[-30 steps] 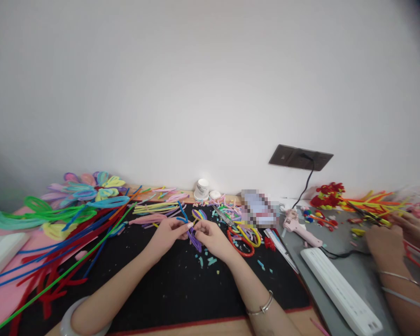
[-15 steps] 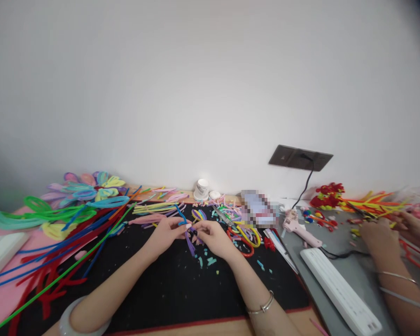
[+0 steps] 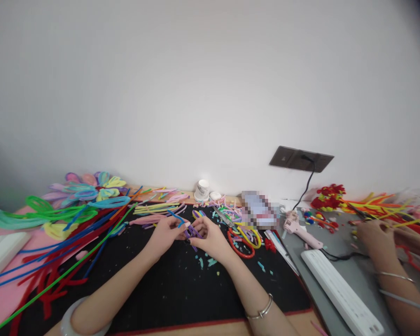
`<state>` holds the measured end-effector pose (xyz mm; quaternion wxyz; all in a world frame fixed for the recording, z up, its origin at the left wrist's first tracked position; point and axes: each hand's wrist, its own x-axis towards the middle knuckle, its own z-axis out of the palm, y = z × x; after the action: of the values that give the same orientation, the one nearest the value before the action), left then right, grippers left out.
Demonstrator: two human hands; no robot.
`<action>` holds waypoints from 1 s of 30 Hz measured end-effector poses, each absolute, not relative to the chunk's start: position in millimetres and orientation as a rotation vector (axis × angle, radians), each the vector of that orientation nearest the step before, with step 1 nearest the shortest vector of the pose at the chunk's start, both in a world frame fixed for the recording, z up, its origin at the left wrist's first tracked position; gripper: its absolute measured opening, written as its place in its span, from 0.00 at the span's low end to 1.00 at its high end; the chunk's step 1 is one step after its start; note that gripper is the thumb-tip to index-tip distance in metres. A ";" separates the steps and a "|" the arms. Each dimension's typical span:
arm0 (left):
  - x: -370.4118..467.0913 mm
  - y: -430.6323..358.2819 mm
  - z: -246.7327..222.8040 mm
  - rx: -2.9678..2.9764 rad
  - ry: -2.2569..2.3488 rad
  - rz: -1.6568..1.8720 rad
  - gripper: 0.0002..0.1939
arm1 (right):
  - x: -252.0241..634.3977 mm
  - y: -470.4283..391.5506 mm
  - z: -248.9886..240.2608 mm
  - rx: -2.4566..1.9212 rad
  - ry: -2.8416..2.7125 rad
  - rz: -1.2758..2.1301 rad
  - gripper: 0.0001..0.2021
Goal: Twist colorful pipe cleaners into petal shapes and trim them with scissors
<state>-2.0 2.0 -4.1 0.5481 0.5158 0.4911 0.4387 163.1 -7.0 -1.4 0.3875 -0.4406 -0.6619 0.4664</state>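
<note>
My left hand (image 3: 168,237) is closed, thumb and fingers pinching a bundle of pipe cleaners over the black mat (image 3: 175,289). A blue pipe cleaner (image 3: 176,216) sticks out above the left fingers. Purple pipe cleaners (image 3: 192,232) lie between the two hands. My right hand (image 3: 210,240) curls round the purple part, thumb below and fingers behind it. The finger overlap hides how the strands join. Small teal offcuts (image 3: 212,262) lie on the mat just under the hands.
Long pipe cleaners (image 3: 91,233) spread at the left, with a green one slanting toward me. A paper cup (image 3: 202,190) stands by the wall. Scissors (image 3: 223,217) lie among scraps. Rightward are a pink glue gun (image 3: 303,233), a white power strip (image 3: 341,291) and a co-worker's hands (image 3: 378,240).
The purple strands, hanging down before, now sit higher and more bunched between my fingers. My right hand has turned and its thumb shows lower. The co-worker's hands have shifted slightly.
</note>
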 end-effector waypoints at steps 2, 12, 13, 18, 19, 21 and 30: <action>-1.2 0.8 -2.2 1.190 1.156 1.032 0.17 | 162.0 -6.7 -3.6 -1.112 -1.669 1.218 0.14; -2.7 4.2 -4.4 1.323 1.141 0.959 0.19 | 168.1 -5.4 3.3 -1.097 -1.567 1.536 0.06; -3.1 4.0 -3.8 1.335 1.134 0.946 0.19 | 168.8 -5.4 3.9 -1.096 -1.568 1.537 0.06; -5.6 1.4 -1.3 1.340 1.075 0.902 0.18 | 170.0 -4.4 4.6 -1.114 -1.531 1.527 0.05; -5.9 0.9 -1.2 1.330 1.071 0.905 0.18 | 170.0 -4.2 4.3 -1.122 -1.526 1.528 0.05; -6.1 0.2 -1.1 1.310 1.066 0.913 0.17 | 170.1 -3.9 3.3 -1.128 -1.524 1.531 0.05; -4.7 -0.7 3.4 1.315 1.122 0.898 0.13 | 175.4 -0.7 2.8 -1.163 -1.587 1.315 0.06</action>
<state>-4.7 -0.7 3.4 0.5621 0.5583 0.4766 0.3812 175.4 -0.7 2.8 0.3778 -0.4548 -0.6209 0.5146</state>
